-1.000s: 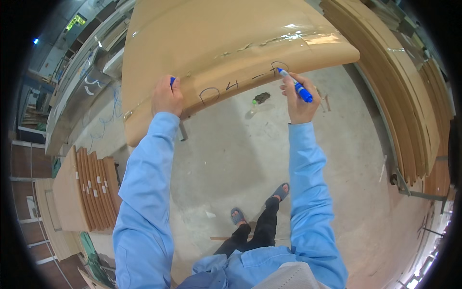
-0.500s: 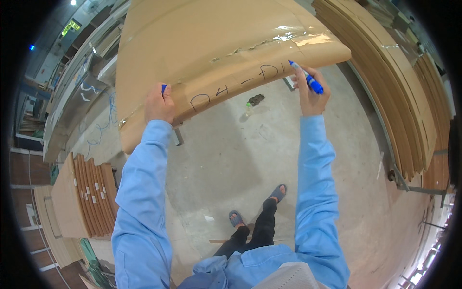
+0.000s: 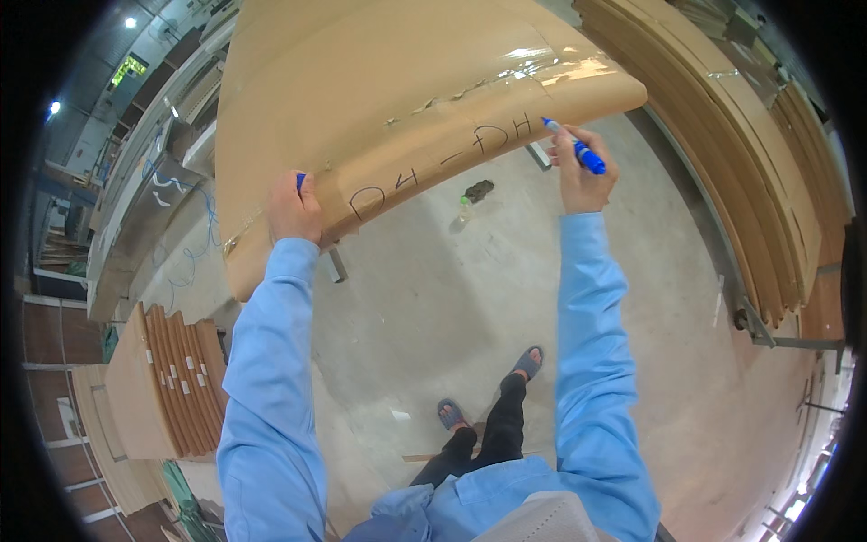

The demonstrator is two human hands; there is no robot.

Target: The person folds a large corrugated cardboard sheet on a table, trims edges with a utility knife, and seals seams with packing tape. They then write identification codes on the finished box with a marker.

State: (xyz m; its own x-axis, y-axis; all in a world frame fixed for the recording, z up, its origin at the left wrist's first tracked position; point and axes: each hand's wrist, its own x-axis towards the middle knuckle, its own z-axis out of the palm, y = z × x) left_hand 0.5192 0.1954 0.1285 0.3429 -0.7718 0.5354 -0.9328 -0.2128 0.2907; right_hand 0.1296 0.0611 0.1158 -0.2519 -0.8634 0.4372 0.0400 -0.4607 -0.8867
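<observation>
A large brown cardboard-wrapped panel (image 3: 397, 81) fills the upper middle, sealed with clear tape and bearing handwritten marks near its lower edge. My left hand (image 3: 293, 212) grips that lower edge at the left, with a small blue marker cap (image 3: 301, 182) showing between the fingers. My right hand (image 3: 582, 172) is shut on a blue marker (image 3: 578, 149), its tip touching the cardboard just right of the written marks. Both arms wear light blue sleeves.
Stacked brown panels (image 3: 750, 163) line the right side; more wrapped boards (image 3: 176, 379) lean at the lower left. A small bottle (image 3: 465, 208) lies on the concrete floor (image 3: 433, 316) below the panel. My feet in sandals stand at the bottom middle. Shelving runs along the left.
The marker in my right hand has moved rightward along the cardboard's edge, leaving more written marks. My left hand has kept its hold on the edge.
</observation>
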